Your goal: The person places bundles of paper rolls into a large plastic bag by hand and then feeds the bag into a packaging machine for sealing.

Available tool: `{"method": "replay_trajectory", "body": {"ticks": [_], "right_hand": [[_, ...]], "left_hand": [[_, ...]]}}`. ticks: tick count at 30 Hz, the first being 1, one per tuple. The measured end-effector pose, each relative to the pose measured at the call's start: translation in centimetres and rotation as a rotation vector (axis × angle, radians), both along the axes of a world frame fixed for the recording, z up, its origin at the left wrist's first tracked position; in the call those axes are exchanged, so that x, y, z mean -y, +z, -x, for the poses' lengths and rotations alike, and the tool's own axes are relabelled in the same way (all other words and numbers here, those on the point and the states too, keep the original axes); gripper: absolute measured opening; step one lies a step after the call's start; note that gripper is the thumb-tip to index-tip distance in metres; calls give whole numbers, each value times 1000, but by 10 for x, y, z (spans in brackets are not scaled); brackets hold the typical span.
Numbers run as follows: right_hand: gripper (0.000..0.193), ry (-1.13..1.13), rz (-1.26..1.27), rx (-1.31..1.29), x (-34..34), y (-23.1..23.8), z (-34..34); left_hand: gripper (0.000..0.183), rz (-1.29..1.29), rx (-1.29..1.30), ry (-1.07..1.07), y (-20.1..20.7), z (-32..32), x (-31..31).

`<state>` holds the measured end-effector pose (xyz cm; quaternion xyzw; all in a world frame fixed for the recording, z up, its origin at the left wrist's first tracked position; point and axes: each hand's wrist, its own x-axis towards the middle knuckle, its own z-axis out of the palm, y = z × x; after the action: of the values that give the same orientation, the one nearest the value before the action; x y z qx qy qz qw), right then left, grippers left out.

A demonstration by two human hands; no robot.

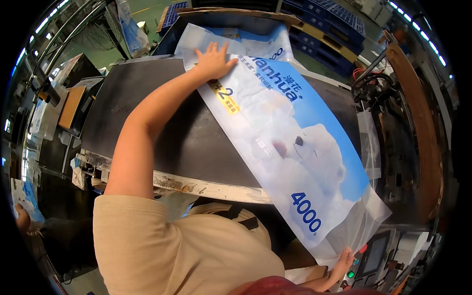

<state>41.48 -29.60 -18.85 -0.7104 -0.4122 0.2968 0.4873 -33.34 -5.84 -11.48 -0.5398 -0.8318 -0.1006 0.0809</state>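
A long blue-and-white plastic packaging bag (295, 142), printed with white bears, stretches diagonally from the far middle to the near right. My left hand (215, 62) lies on its far end, palm down with the fingers spread. At the near right, my right hand (342, 260) pinches the bag's clear, unprinted end; part of that hand is hidden by the bag. Beneath the bag is a dark conveyor belt (162, 128). Beyond my left hand, similar blue-and-white bags (255, 42) lie at the mouth of a bin.
Stacked blue and yellow pallets (319, 39) stand at the far right. A control panel (376, 253) with a screen and buttons sits near my right hand. Machine parts (378, 83) and a brown upright board (418, 123) flank the belt. Another person's hand (22, 218) shows at the left rim.
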Motion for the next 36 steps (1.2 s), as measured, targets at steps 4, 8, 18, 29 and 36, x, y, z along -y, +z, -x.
{"method": "replay_trajectory", "body": {"ticks": [4, 8, 18, 29, 36], "right_hand": [[26, -1, 84, 20, 30, 34, 38], [22, -72, 70, -50, 33, 41, 52], [13, -12, 123, -9, 18, 53, 76], [7, 24, 90, -43, 25, 58, 85], [7, -48, 61, -65, 24, 58, 90]], "left_hand": [[100, 144, -169, 364, 12, 49, -57], [79, 472, 240, 390, 32, 130, -58], [26, 168, -207, -475, 42, 13, -1], [36, 36, -446, -760, 26, -37, 6], [47, 327, 434, -75, 49, -21, -67]]}}
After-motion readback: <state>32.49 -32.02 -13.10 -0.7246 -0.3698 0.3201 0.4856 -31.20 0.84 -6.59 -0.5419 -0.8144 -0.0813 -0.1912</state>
